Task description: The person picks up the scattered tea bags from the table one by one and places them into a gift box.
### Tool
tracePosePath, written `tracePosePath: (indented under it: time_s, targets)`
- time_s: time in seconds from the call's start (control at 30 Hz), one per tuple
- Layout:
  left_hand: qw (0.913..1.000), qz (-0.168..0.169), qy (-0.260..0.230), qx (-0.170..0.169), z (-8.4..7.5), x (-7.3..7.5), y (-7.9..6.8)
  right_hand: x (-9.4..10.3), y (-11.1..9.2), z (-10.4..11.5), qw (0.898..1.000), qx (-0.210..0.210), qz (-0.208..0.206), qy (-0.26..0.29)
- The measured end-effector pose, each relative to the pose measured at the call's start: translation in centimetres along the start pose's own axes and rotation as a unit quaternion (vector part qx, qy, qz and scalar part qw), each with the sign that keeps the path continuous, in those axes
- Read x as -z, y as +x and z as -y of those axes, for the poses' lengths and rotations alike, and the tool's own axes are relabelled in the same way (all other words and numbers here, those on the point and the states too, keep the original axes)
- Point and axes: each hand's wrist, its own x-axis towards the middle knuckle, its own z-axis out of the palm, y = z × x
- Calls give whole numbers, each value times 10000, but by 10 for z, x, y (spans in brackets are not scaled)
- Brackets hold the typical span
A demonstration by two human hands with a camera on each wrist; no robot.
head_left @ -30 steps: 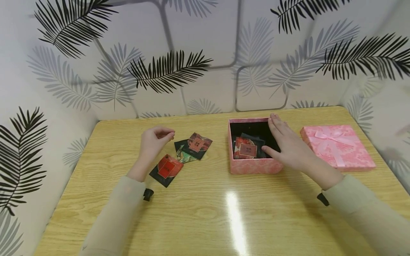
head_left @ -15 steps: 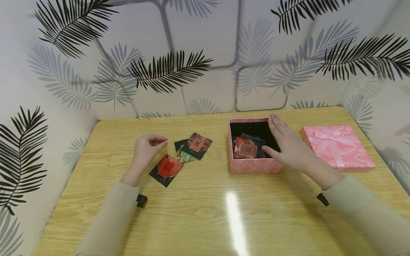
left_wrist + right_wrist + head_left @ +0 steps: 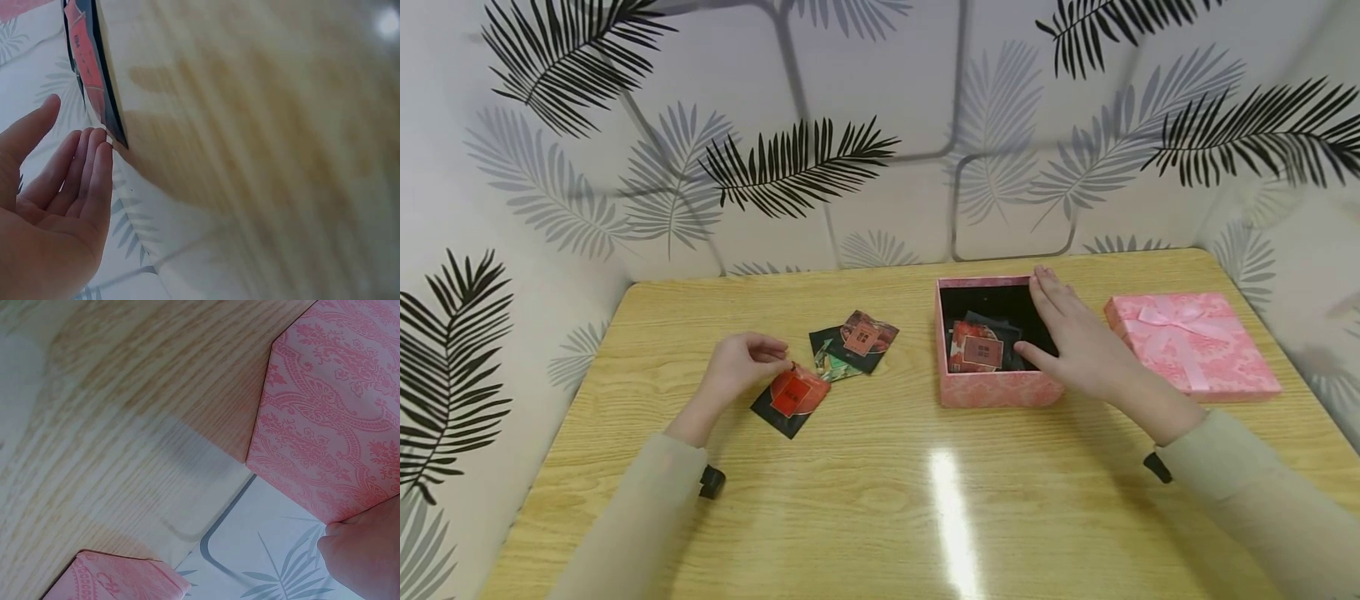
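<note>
My left hand (image 3: 733, 367) reaches to the far-left corner of a red and black sachet (image 3: 790, 402) lying flat on the table. In the left wrist view its fingertips are right at the corner of the red sachet (image 3: 86, 53), the thumb well apart from the other fingers. My right hand (image 3: 1082, 350) lies over the right rim of a pink patterned box (image 3: 992, 393), fingers straight, thumb reaching over the inside. Several sachets, a red one (image 3: 976, 348) on top, lie in the black interior. The right wrist view shows the outer wall of the pink box (image 3: 331, 406).
Next to the red sachet lie a dark sachet (image 3: 868, 337) and a green one (image 3: 831, 365), overlapping. The pink lid (image 3: 1195, 346) with a ribbon bow rests right of the box. A leaf-patterned wall (image 3: 880, 225) stands behind the wooden table (image 3: 850, 500).
My left hand has moved left and nearer, coming down from above the sachets to the red sachet's corner. The right hand and the box have stayed in place.
</note>
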Motion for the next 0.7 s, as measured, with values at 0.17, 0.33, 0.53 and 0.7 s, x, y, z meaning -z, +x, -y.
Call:
tracePosePath:
  time_s: [0.17, 0.33, 0.53, 0.7]
  targets:
    - [9993, 286, 130, -189, 0, 0, -3, -1, 0, -1, 10000, 18, -15, -12]
    - [9973, 439, 395, -433, 0, 0, -8, -1, 0, -1, 10000, 36, -54, -6]
    - [9936, 458, 804, -654, 1, -3, -10, -1, 0, 0, 10000, 18, -51, -3]
    - [9895, 517, 1066, -828, 0, -8, -9, -1, 0, -1, 10000, 27, -59, -20]
